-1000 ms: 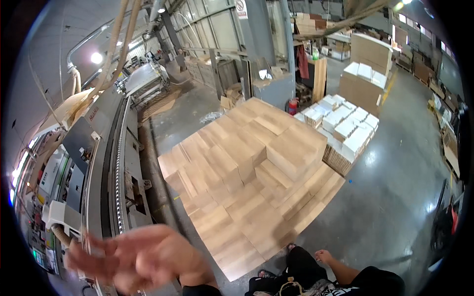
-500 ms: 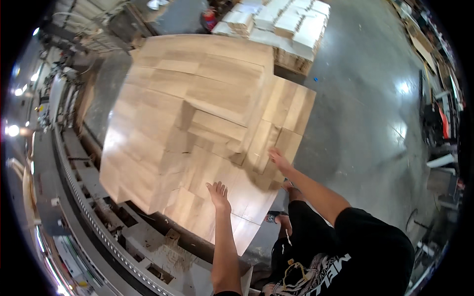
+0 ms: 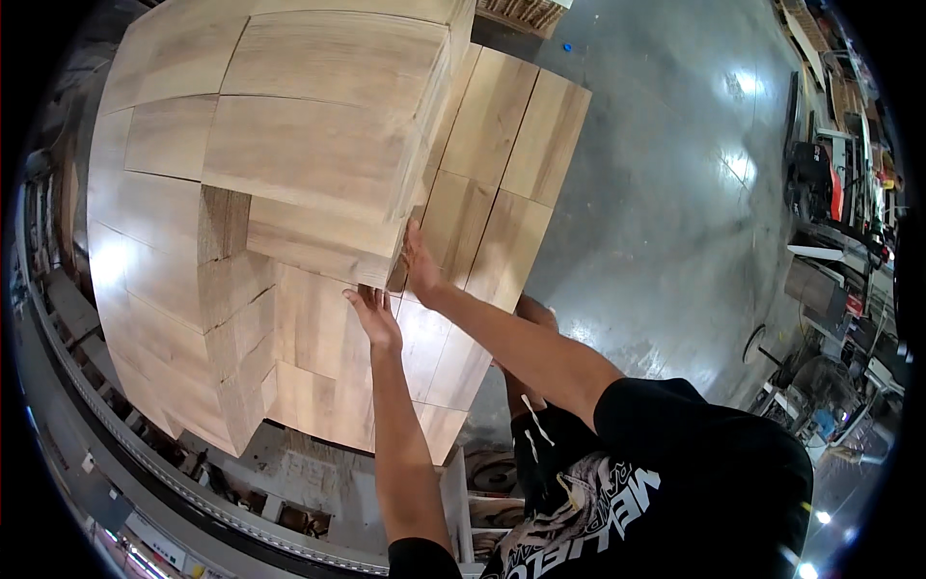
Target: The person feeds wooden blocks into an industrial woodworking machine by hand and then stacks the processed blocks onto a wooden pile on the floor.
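Stacks of light wood-grain boards (image 3: pixel 318 145) in stepped heights fill the left and middle of the view. At the near right corner of a board stack (image 3: pixel 318 241), my left hand (image 3: pixel 374 317) reaches up to the front edge with thumb and fingers apart. Its fingertips touch or nearly touch the underside of that edge and are partly hidden. My right hand (image 3: pixel 421 262) lies along the right side of the same corner, fingers stretched out and flat against the board ends. Neither hand is wrapped round a board. A lower layer of boards (image 3: pixel 473 222) spreads to the right of and below my hands.
Along the left and lower left runs a long machine with a toothed rail (image 3: pixel 193 502). Grey concrete floor (image 3: pixel 656 193) stretches to the right. Equipment and a fan (image 3: pixel 825 386) stand at the far right. A small blue object (image 3: pixel 567 46) lies on the floor.
The view has moved closer to the stacks. Both hands, apart before, have come together at the near corner of the board stack, the right one now against its side.
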`<control>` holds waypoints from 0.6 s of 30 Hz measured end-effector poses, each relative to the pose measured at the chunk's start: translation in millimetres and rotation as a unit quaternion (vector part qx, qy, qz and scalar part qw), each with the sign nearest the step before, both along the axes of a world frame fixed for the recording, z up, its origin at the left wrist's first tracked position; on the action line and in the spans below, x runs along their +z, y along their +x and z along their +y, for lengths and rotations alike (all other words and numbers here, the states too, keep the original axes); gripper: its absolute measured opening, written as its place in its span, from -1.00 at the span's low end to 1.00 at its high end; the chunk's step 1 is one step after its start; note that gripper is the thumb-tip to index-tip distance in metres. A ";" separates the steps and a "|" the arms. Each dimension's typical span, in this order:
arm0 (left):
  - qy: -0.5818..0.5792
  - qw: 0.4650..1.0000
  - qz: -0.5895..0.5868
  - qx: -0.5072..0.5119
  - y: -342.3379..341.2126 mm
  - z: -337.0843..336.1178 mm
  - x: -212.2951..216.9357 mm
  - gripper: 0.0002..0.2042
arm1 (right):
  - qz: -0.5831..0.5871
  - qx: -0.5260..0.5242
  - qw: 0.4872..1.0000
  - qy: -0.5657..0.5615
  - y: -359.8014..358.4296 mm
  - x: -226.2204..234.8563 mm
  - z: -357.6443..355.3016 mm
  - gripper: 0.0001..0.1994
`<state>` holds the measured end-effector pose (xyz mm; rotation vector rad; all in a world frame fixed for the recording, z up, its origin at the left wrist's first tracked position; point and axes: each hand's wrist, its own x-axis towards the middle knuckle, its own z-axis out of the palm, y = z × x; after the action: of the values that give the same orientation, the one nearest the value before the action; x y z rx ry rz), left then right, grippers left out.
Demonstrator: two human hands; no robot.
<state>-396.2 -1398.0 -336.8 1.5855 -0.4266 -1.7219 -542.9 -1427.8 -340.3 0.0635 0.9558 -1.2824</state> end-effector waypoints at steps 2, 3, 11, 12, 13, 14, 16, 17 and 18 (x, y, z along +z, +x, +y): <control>-0.037 0.999 0.023 -0.004 -12.5 -11.7 0.0 0.03 | 0.043 -0.004 0.999 0.022 2.8 -14.9 -0.2 0.06; -0.049 0.997 0.051 -0.025 -34.0 -17.6 -2.7 0.06 | 0.057 -0.035 0.998 0.009 -10.2 -28.1 3.1 -0.02; -0.036 0.998 0.036 0.021 -25.7 -12.9 12.8 -0.02 | 0.036 -0.003 0.999 0.040 0.0 -3.0 24.5 -0.09; -0.033 0.999 0.040 0.013 -32.8 -14.4 9.1 -0.02 | 0.068 0.019 0.996 0.049 -7.0 -5.8 27.0 -0.07; -0.031 0.998 0.052 0.004 -40.6 -14.9 4.5 -0.02 | 0.191 0.033 0.981 0.029 -22.0 -14.0 27.2 -0.14; -0.031 0.998 0.056 -0.002 -40.0 -15.0 4.0 -0.03 | 0.189 0.031 0.981 0.031 -33.1 -16.6 24.7 -0.14; -0.018 0.999 0.035 0.018 -33.5 -16.0 9.4 -0.05 | 0.253 0.097 0.962 0.015 -48.7 -21.9 24.9 -0.21; -0.013 0.999 0.004 0.044 -7.9 -15.9 20.6 -0.06 | 0.309 0.094 0.946 -0.002 -32.4 -3.4 15.4 -0.25; -0.014 0.999 0.008 0.044 -17.4 -18.0 15.6 -0.06 | 0.313 0.093 0.945 -0.003 -45.4 -12.5 12.8 -0.25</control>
<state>-413.7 -1416.0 -321.2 1.5462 -0.3672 -1.6550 -588.3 -1415.0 -352.8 -0.4560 1.4589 -1.1430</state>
